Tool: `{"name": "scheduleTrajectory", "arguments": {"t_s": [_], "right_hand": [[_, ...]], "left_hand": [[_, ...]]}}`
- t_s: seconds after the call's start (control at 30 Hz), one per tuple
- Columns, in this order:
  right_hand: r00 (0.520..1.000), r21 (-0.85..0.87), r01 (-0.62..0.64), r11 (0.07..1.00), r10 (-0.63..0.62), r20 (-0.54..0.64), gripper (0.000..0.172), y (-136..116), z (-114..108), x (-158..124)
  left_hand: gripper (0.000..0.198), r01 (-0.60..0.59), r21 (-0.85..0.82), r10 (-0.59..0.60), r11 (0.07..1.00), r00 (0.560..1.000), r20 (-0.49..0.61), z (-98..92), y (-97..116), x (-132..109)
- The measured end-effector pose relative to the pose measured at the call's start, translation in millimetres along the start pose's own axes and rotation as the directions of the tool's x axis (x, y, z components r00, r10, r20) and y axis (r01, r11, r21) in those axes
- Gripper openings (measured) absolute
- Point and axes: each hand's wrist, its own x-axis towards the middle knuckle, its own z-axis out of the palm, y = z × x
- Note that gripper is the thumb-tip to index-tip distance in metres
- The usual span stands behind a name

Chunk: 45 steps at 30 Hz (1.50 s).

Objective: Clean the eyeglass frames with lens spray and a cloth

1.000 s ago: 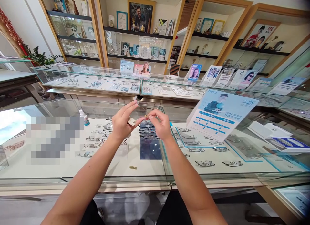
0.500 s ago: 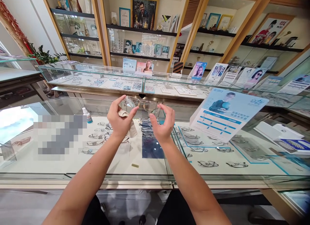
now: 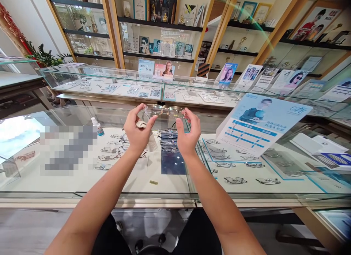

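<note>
A pair of thin gold-rimmed glasses (image 3: 163, 111) is held up in front of me above the glass counter, lenses spread between both hands. My left hand (image 3: 137, 128) is closed on the frame's left end, thumb and forefinger at the rim. A pale cleaning cloth (image 3: 151, 141) is tucked in the same hand and hangs below it. My right hand (image 3: 188, 132) pinches the right end of the frame near the hinge. Faint lettering shows on the right lens. Behind and below the hands, several dark-framed glasses (image 3: 168, 141) lie in a column inside the case.
On the counter's left stands a white and blue spray bottle (image 3: 98, 127). A large blue and white sign (image 3: 263, 127) leans at the right, near an opened white box (image 3: 319, 149). A small gold-coloured piece (image 3: 153, 182) lies toward the front. Another glass display case (image 3: 123, 79) runs behind.
The glasses have turned to face me more squarely and come level. My right hand has shifted slightly right and the view has tilted down a little.
</note>
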Motion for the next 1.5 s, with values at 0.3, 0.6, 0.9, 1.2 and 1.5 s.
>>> {"name": "scheduleTrajectory", "arguments": {"t_s": [0.3,0.6,0.9,1.2,1.5], "right_hand": [[0.978,-0.141,0.187,0.972,-0.198,-0.068,0.041,11.5,4.8,3.6],[0.988,-0.083,0.134,0.987,-0.139,-0.063,0.043,16.9,8.0,1.6],[0.987,-0.074,0.143,0.987,-0.148,-0.060,0.043,16.7,9.4,-0.6],[0.986,-0.049,0.148,0.988,-0.151,-0.067,0.044,14.4,9.4,-1.5],[0.989,-0.031,0.131,0.991,-0.133,-0.069,0.046,11.0,9.4,-1.8]], "left_hand": [[0.049,-0.022,-0.028,0.022,0.999,1.000,0.011,4.6,-4.1,-2.2],[0.048,-0.013,-0.067,0.014,0.998,1.000,0.017,6.5,-7.7,-5.8],[0.052,0.041,-0.110,-0.037,0.993,0.999,0.039,8.9,-10.3,-8.8],[0.059,0.111,-0.098,-0.108,0.989,0.993,0.036,10.3,-9.2,-13.1],[0.070,0.111,-0.083,-0.110,0.990,0.994,0.012,10.5,-6.8,-13.1]]}}
